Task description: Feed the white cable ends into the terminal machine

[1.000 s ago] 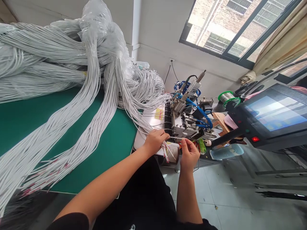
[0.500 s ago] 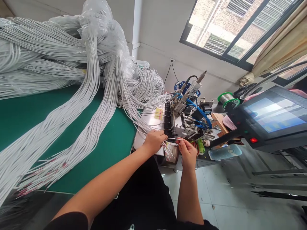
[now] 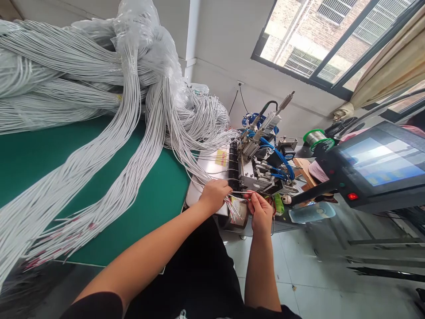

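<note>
The wires [image 3: 99, 146] wear smooth grey plastic sheathing; clear glossy film [image 3: 139, 22] wraps some. The desk [image 3: 159, 195] top is matt green; the machine [image 3: 247, 175] is bare metal with blue plastic hoses [image 3: 284, 163].

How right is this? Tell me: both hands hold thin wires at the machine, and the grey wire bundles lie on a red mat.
Not quite: the mat under the grey wire bundles is green, as the head view shows. The rest stands.
</note>
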Tool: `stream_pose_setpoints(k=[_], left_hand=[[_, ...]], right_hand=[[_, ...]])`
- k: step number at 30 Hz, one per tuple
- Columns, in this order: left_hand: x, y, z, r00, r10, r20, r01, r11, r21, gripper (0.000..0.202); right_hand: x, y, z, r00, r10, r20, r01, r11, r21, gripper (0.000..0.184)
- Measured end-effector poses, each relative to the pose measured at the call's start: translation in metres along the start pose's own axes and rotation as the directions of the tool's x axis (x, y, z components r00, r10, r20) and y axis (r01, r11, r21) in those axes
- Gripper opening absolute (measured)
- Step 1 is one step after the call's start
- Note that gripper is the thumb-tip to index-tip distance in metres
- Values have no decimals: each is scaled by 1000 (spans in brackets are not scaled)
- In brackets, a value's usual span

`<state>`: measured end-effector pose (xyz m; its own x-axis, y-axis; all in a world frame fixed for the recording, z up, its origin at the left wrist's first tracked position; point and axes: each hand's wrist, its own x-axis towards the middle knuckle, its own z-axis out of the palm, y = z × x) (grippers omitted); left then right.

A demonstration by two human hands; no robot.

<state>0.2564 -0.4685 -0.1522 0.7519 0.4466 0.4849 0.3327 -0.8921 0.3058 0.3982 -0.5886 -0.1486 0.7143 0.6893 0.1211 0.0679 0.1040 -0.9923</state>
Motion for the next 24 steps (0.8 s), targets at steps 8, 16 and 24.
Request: stream_pose_setpoints(k=[8, 16, 24], left_hand=[[1, -2, -2, 999, 44, 0, -44, 999, 2, 32], [1, -3, -1, 995, 90, 34, -91, 995, 36, 39], [0, 1, -1, 999, 44, 19, -46, 996, 74, 37]], right_hand=[[15, 10, -19, 994, 109, 14, -108, 992, -64, 36], [24, 27, -25, 999, 30, 21, -22, 946, -323, 40], [33, 32, -20, 992, -53, 112, 88, 938, -335, 32]])
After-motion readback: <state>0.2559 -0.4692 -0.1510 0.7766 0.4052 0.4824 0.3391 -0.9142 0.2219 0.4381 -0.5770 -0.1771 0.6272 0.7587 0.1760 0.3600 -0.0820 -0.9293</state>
